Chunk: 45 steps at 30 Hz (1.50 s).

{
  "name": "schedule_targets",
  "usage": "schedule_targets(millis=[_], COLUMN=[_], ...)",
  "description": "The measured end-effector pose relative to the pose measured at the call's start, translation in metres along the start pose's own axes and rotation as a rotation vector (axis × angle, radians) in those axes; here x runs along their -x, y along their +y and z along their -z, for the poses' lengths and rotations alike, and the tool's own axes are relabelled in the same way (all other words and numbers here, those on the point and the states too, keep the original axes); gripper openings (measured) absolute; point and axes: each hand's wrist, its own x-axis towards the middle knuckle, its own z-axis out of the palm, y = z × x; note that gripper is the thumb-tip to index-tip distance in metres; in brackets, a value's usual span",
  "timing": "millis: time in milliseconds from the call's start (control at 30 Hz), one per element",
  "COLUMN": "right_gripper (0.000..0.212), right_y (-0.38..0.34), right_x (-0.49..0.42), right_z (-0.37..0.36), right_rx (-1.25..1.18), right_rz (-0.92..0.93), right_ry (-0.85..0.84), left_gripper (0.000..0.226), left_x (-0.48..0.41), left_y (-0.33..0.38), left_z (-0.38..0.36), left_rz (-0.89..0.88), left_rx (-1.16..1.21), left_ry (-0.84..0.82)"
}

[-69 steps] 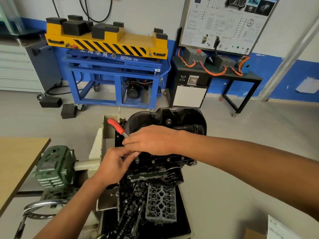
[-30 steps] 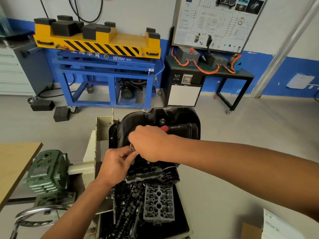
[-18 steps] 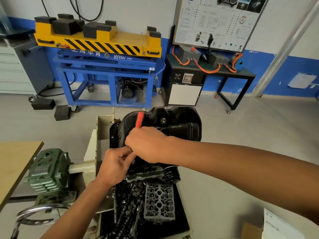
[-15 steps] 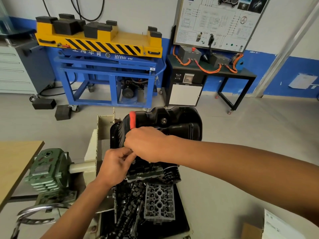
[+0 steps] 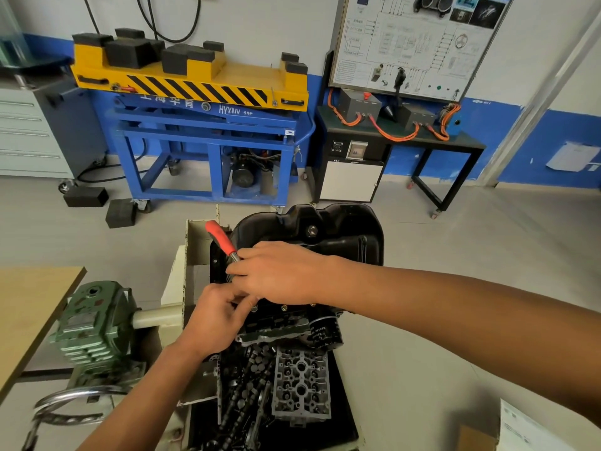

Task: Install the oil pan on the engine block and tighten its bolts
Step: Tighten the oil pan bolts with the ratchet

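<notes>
In the head view, white letters starting "HY" can be read on the blue lift frame (image 5: 208, 125) (the rest is blurred). The black tray (image 5: 344, 428) holds a cylinder head (image 5: 300, 385) and camshafts (image 5: 240, 395). The oil pan (image 5: 325, 229) sits on the engine block (image 5: 279, 323). The right hand (image 5: 279, 271) has its grip closed round the red-handled ratchet (image 5: 221, 239). The left hand (image 5: 218, 320) curls its fingers at the tool's lower end, but I cannot tell if they pinch it.

A yellow lift (image 5: 195, 79) with black pads (image 5: 130, 50) sits on a blue frame (image 5: 208, 148) by the wall. Beside it, a black table (image 5: 471, 145) carries orange wires (image 5: 390, 135) under a white board (image 5: 416, 43). A green gearbox (image 5: 91, 323) stands near a wooden counter (image 5: 29, 307). Two black blocks (image 5: 121, 213) lie on the floor (image 5: 455, 255).
</notes>
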Motion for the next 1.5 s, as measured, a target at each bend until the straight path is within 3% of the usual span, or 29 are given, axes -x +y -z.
schedule_targets(millis=[300, 500, 833, 967, 1100, 1233, 1500], right_gripper=[0.010, 0.024, 0.034, 0.039, 0.040, 0.010, 0.016], right_y=[-0.008, -0.006, 0.003, -0.002, -0.005, -0.006, -0.008], right_x=[-0.003, 0.002, 0.006, 0.007, 0.011, 0.008, -0.002], right_z=[0.016, 0.024, 0.013, 0.012, 0.013, 0.013, 0.008], right_rx=[-0.002, -0.052, -0.490, -0.477, -0.307, -0.188, -0.061], right_rz=[-0.152, -0.192, -0.423, -0.479, -0.416, -0.304, -0.068], right_ry=[-0.088, -0.116, -0.181, -0.110, -0.063, -0.080, -0.002], left_gripper=[0.027, 0.012, 0.025, 0.035, 0.030, 0.019, 0.027], left_x=[0.004, 0.009, 0.008, 0.007, 0.005, 0.006, 0.010], left_y=[0.001, -0.002, 0.007, 0.005, 0.005, 0.006, -0.001], left_z=[-0.005, -0.010, -0.017, -0.016, -0.016, -0.015, -0.011], left_rz=[-0.014, 0.017, 0.059, 0.045, 0.045, 0.029, 0.017], left_rx=[0.005, 0.022, 0.045, 0.048, 0.039, 0.029, 0.038], left_ry=[0.041, 0.072, 0.131, 0.160, 0.159, 0.115, 0.069])
